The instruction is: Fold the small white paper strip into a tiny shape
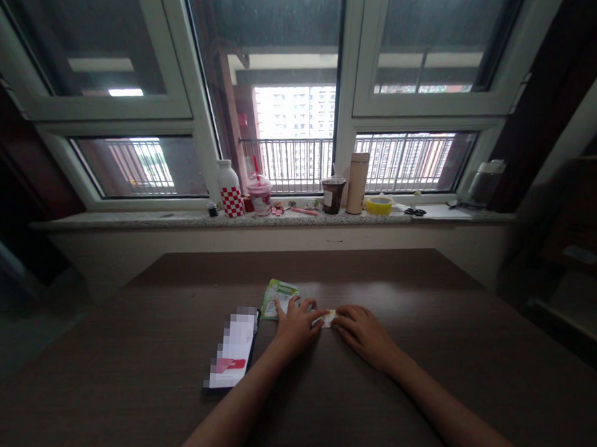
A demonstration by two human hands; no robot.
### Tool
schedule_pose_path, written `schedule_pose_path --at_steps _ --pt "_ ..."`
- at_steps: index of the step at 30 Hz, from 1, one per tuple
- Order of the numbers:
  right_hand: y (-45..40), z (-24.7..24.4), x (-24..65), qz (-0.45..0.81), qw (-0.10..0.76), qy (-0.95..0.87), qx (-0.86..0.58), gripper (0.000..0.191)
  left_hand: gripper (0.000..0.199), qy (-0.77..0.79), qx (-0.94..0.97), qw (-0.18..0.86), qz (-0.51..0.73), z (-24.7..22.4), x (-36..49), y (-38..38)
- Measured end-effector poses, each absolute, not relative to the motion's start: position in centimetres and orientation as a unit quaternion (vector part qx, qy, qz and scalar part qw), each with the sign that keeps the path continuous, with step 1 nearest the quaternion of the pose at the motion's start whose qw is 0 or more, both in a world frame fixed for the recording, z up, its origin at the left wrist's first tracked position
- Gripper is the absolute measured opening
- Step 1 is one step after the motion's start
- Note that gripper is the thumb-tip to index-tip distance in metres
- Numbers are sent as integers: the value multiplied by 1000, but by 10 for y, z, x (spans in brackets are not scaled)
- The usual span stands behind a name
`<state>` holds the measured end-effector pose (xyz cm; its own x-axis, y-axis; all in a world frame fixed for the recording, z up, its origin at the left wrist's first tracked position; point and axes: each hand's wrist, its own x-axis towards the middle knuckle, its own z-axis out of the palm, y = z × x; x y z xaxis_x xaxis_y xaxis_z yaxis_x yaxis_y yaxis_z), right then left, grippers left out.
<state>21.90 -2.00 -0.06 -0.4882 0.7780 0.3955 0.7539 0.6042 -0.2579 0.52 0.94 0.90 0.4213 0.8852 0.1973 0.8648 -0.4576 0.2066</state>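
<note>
On the brown table lies a small pale piece with orange marks (329, 318), between my two hands. My left hand (297, 323) rests with its fingers spread, its index fingertip on the left edge of that piece and its thumb side over a green and white packet (280, 292). From the right, my right hand (365, 332) touches the piece's other edge with its fingers close together. Left of my left forearm, a phone with a lit white screen (234, 347) lies flat in a dark case.
Beyond the table (401, 272) runs a stone windowsill (178, 222). It bears a checkered bottle (231, 193), a pink drink cup (259, 196), a dark drink cup (332, 196), a beige flask (357, 184), yellow tape (378, 206), scissors (415, 211) and a clear bottle (485, 183).
</note>
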Motion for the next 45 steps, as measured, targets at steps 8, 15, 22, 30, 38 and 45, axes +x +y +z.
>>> schedule_pose_path --at_steps 8,15,22,30,38,45 --pt "-20 -1 219 12 248 -860 -445 26 34 522 841 32 138 8 5 10" --pt "-24 7 218 41 227 -872 -432 30 34 520 842 26 141 6 5 10" --pt "-23 6 219 40 243 -875 -416 29 35 522 841 23 139 8 5 10" --pt "-24 9 217 10 224 -877 -424 27 35 530 838 23 130 9 5 9" --pt "-23 3 218 7 228 -868 -441 27 34 523 839 12 148 2 5 10" --pt "-21 1 221 34 227 -866 -443 29 36 524 835 18 166 1 7 9"
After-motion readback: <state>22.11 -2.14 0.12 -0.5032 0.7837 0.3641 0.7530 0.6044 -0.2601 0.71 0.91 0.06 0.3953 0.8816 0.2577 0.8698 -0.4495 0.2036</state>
